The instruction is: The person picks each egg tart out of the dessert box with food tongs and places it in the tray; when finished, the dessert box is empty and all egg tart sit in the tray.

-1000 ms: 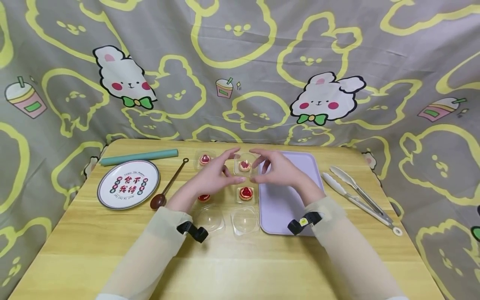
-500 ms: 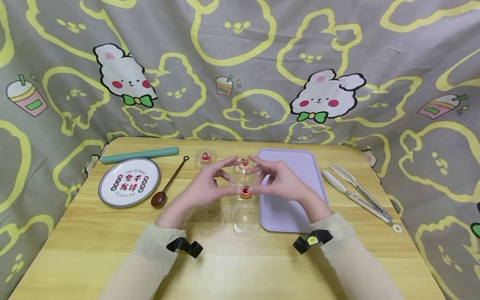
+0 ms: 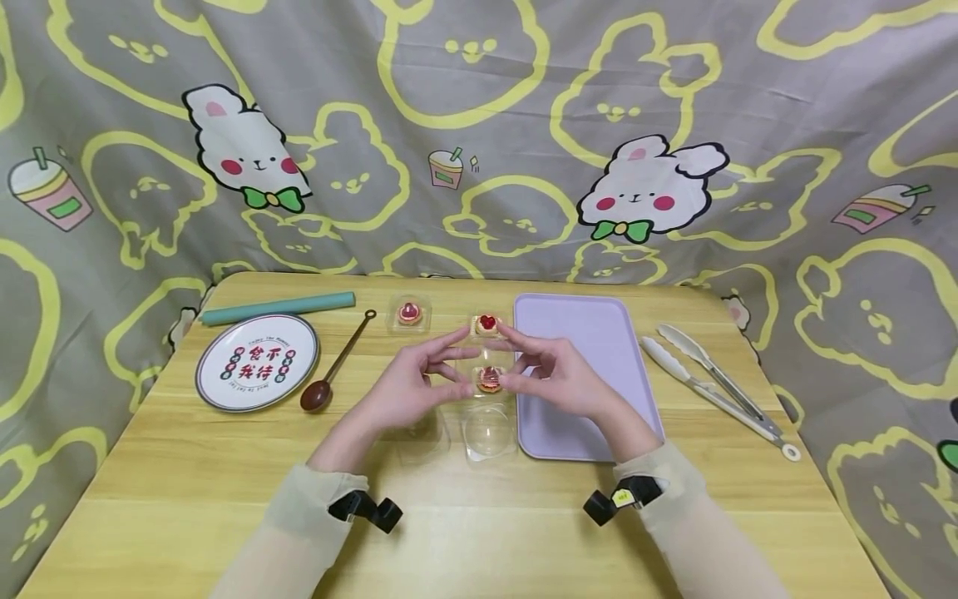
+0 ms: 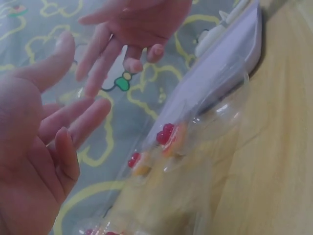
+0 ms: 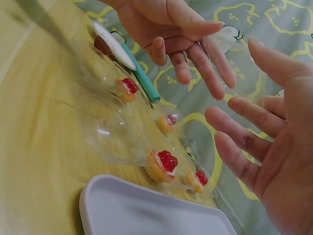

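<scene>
Between my two hands is a clear plastic lid [image 3: 485,353], very faint, with my left hand [image 3: 407,378] and right hand [image 3: 565,374] holding its opposite edges by thumbs and fingertips. Through it, in the head view, shows the nearer fruit tart [image 3: 490,380] with red topping. Just behind the fingertips sits another tart [image 3: 487,324] on a clear base. A third tart [image 3: 410,313] stands at the back left. In the right wrist view, one more tart [image 5: 128,88] appears, which my left hand hides in the head view.
Two clear domed pieces, the right one [image 3: 489,433] plainer, lie in front of the tarts. A lilac tray [image 3: 584,433] is to the right, tongs [image 3: 718,391] beyond it. Left are a white plate [image 3: 257,395], a brown ladle [image 3: 317,396] and a green roll [image 3: 280,308].
Both hands have moved toward me from the rear tart with the clear lid, and are now over the nearer tart. The rear tart's red topping now shows without the lid over it.
</scene>
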Tool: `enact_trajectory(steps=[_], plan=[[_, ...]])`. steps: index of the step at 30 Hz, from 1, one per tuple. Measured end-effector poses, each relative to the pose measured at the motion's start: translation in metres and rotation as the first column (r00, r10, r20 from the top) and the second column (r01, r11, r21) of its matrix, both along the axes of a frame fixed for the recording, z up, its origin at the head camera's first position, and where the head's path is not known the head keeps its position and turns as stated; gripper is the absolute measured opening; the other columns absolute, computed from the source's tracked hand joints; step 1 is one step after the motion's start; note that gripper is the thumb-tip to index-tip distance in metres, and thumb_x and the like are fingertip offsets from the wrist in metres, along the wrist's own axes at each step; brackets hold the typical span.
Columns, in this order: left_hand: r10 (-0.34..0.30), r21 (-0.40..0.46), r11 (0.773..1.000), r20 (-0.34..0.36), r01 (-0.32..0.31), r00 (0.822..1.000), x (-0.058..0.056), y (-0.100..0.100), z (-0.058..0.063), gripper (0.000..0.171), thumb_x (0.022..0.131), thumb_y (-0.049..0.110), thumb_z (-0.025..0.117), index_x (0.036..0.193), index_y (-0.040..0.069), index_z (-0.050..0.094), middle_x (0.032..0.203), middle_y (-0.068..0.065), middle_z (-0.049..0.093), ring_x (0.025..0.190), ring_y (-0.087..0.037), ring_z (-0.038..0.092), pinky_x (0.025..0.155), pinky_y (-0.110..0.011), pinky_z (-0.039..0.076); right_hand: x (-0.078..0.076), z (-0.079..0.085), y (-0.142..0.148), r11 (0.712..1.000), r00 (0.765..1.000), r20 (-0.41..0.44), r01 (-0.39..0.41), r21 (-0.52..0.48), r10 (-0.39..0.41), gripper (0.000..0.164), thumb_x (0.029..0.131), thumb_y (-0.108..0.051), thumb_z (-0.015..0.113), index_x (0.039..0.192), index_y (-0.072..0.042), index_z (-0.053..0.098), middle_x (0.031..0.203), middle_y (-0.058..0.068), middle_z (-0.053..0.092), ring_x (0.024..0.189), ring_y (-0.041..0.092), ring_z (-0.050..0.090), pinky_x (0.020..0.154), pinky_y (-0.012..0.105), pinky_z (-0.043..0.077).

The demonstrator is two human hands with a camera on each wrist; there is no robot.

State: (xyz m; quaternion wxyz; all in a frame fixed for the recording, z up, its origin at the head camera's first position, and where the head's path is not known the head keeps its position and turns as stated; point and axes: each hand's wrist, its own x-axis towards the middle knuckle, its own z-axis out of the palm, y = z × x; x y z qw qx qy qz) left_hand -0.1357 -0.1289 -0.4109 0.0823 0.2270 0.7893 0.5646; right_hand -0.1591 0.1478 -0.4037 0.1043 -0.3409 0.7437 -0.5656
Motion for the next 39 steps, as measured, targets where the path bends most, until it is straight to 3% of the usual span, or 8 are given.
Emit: enact_trajectory(steps=[5, 10, 15, 20, 25, 28, 32, 39], plan=[[-0.015, 0.044, 0.999, -0.030, 0.016, 0.999, 0.002, -0.001, -0.002, 0.079, 0.095, 0.014, 0.082, 0.163, 0.022, 0.043, 0.145, 0.003, 0.065, 0.093, -0.027, 0.075, 0.049, -0.022, 0.042, 0.001, -0.003, -0.001, 1.000, 1.000, 0.000, -0.020, -0.020, 0.020, 0.081, 0.094, 0.005, 0.076, 0.164, -0.008, 0.037, 0.145, 0.019, 0.062, 0.079, 0.030, 0.071, 0.058, 0.026, 0.056], [-0.017, 0.064, 0.998, -0.091, 0.023, 0.996, 0.001, -0.001, -0.003, 0.077, 0.098, 0.004, 0.076, 0.164, 0.022, 0.041, 0.147, -0.001, 0.063, 0.089, -0.036, 0.076, 0.062, -0.029, 0.057, 0.003, -0.005, -0.003, 0.998, 0.999, -0.009, -0.040, -0.052, 0.039, 0.083, 0.099, 0.009, 0.068, 0.168, -0.012, 0.028, 0.156, 0.014, 0.054, 0.077, 0.047, 0.070, 0.061, 0.042, 0.060], [0.023, 0.026, 0.999, -0.144, -0.019, 0.989, 0.002, 0.001, -0.002, 0.062, 0.103, 0.007, 0.070, 0.160, 0.012, 0.046, 0.142, 0.000, 0.066, 0.099, -0.031, 0.077, 0.066, -0.028, 0.059, 0.005, -0.007, -0.004, 0.998, 0.999, 0.047, -0.009, -0.069, 0.012, 0.060, 0.105, 0.007, 0.057, 0.161, 0.001, 0.038, 0.152, 0.018, 0.057, 0.083, 0.051, 0.070, 0.069, 0.052, 0.063], [0.084, 0.002, 0.996, -0.171, -0.085, 0.982, 0.003, 0.002, -0.003, 0.038, 0.107, 0.015, 0.064, 0.145, 0.007, 0.064, 0.139, -0.003, 0.068, 0.120, -0.022, 0.070, 0.093, -0.040, 0.060, 0.008, -0.006, -0.006, 0.997, 0.994, 0.084, 0.067, -0.027, -0.065, 0.040, 0.108, 0.000, 0.055, 0.148, 0.006, 0.057, 0.105, 0.024, 0.076, 0.083, 0.050, 0.070, 0.069, 0.050, 0.063], [0.133, 0.003, 0.991, -0.149, -0.135, 0.980, 0.004, 0.002, -0.004, 0.033, 0.107, 0.016, 0.065, 0.140, 0.016, 0.070, 0.135, -0.006, 0.071, 0.095, -0.021, 0.075, 0.077, -0.035, 0.062, 0.009, -0.008, -0.006, 0.995, 0.992, 0.080, 0.100, 0.005, -0.100, 0.038, 0.108, -0.003, 0.056, 0.145, 0.003, 0.060, 0.084, 0.019, 0.076, 0.080, 0.046, 0.073, 0.065, 0.044, 0.061], [0.132, 0.035, 0.991, -0.115, -0.128, 0.985, 0.004, 0.002, -0.006, 0.032, 0.107, 0.011, 0.063, 0.138, 0.015, 0.072, 0.132, -0.010, 0.072, 0.090, -0.028, 0.077, 0.080, -0.031, 0.063, 0.009, -0.010, -0.005, 0.995, 0.992, 0.081, 0.100, 0.003, -0.100, 0.037, 0.108, -0.003, 0.057, 0.145, 0.003, 0.061, 0.087, 0.019, 0.078, 0.079, 0.044, 0.075, 0.065, 0.043, 0.061], [0.123, 0.045, 0.992, -0.095, -0.119, 0.988, 0.005, 0.003, -0.009, 0.030, 0.107, 0.007, 0.063, 0.135, 0.008, 0.073, 0.131, -0.009, 0.072, 0.107, -0.030, 0.075, 0.089, -0.033, 0.061, 0.008, -0.012, -0.006, 0.995, 0.991, 0.097, 0.097, 0.003, -0.097, 0.037, 0.109, -0.002, 0.056, 0.145, 0.001, 0.061, 0.118, 0.021, 0.075, 0.081, 0.039, 0.077, 0.067, 0.041, 0.062], [0.098, -0.034, 0.994, -0.076, -0.101, 0.992, 0.008, 0.000, -0.009, 0.043, 0.099, 0.014, 0.076, 0.142, 0.012, 0.068, 0.139, 0.000, 0.068, 0.087, -0.028, 0.076, 0.048, -0.029, 0.052, 0.008, -0.014, -0.005, 0.999, 0.995, 0.090, 0.039, -0.037, -0.035, 0.055, 0.100, 0.006, 0.063, 0.153, 0.005, 0.048, 0.148, 0.021, 0.059, 0.084, 0.041, 0.076, 0.073, 0.035, 0.063]])
